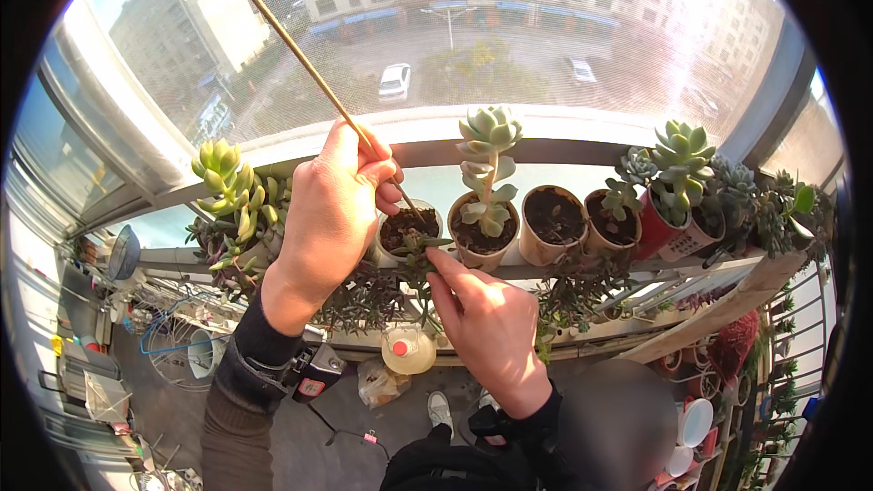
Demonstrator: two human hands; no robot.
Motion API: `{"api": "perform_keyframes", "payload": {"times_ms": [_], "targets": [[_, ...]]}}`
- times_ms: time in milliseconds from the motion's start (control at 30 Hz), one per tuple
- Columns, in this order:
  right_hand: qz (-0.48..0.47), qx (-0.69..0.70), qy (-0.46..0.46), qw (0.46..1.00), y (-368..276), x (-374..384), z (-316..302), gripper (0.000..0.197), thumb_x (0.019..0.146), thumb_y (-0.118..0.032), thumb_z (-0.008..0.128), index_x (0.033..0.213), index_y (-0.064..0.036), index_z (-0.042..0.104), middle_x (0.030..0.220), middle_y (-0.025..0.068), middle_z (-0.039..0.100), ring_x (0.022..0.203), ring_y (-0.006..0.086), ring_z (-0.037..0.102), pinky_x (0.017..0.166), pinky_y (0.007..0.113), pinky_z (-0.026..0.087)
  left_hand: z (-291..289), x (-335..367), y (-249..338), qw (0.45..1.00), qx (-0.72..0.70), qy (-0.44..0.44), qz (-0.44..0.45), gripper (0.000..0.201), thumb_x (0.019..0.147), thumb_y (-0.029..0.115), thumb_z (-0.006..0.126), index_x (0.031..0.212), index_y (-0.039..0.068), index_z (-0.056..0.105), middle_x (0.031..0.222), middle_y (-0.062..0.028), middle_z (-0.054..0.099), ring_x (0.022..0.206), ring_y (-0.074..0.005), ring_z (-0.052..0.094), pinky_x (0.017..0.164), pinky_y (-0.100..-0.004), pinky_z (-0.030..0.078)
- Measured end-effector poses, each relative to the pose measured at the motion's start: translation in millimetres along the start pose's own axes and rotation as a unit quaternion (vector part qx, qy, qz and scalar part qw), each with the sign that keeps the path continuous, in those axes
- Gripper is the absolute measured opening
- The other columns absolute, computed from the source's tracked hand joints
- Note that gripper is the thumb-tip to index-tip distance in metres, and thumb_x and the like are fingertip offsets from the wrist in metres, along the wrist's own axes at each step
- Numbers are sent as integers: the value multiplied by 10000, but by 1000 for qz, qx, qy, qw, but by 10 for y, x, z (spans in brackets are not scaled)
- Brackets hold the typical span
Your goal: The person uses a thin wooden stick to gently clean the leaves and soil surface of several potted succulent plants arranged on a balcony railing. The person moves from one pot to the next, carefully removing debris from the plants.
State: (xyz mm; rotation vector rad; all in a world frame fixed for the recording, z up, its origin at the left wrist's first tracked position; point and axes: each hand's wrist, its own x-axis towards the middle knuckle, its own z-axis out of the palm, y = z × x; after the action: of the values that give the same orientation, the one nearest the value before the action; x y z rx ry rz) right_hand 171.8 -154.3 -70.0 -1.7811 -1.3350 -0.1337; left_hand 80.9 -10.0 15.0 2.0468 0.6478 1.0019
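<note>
My left hand [329, 200] is closed around a thin wooden stick [289, 41]. The stick slants up to the left, and its lower end reaches the dark soil [400, 229] in a small pale pot. At that pot's near rim, my right hand [491, 318] pinches a small green succulent cutting [416, 246] between thumb and forefinger; the fingers partly hide it. Just right of this pot stands a tall rosette succulent [489, 141] in a beige pot [480, 260].
Further right are a soil-filled pot [552, 223], a potted small succulent [619, 200] and a red pot [657, 225]. A bushy succulent [232, 195] grows left. A mesh window screen [509, 45] rises behind the ledge. Below, a jug with a red cap [407, 351] stands near trailing plants [364, 305].
</note>
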Motion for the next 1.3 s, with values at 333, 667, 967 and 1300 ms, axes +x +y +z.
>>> {"api": "perform_keyframes", "payload": {"times_ms": [333, 667, 967, 1300], "targets": [[-7, -4, 2, 1000, 12, -2, -3, 257, 904, -169, 714, 1161, -154, 719, 741, 83, 702, 571, 255, 655, 524, 357, 488, -38, -91, -63, 998, 18, 22, 53, 35, 1013, -31, 532, 1021, 0, 518, 888, -102, 696, 734, -128, 679, 683, -281, 598], [-34, -19, 25, 999, 39, -1, 26, 243, 898, -174, 709, 1139, -165, 689, 655, 21, 639, 544, 229, 631, 483, 352, 474, -179, -214, -234, 990, -40, 95, 101, 47, 1006, -30, 553, 1033, -1, 527, 863, -98, 708, 722, -129, 695, 669, -267, 593], [-40, -8, 37, 999, 50, 0, 52, 231, 899, -164, 704, 1129, -162, 694, 667, 32, 655, 553, 240, 638, 489, 361, 478, -299, -458, -251, 985, -28, 96, 140, 88, 1003, -48, 554, 1032, 17, 502, 896, -102, 702, 751, -146, 710, 682, -266, 587], [-16, 4, 20, 1000, -2, 3, 9, 237, 891, -136, 729, 1128, -141, 735, 706, 93, 688, 553, 255, 636, 524, 350, 480, -342, -469, -127, 996, -21, 49, 65, 74, 995, -56, 552, 1028, -1, 514, 862, -94, 697, 717, -126, 689, 670, -269, 597]]}}
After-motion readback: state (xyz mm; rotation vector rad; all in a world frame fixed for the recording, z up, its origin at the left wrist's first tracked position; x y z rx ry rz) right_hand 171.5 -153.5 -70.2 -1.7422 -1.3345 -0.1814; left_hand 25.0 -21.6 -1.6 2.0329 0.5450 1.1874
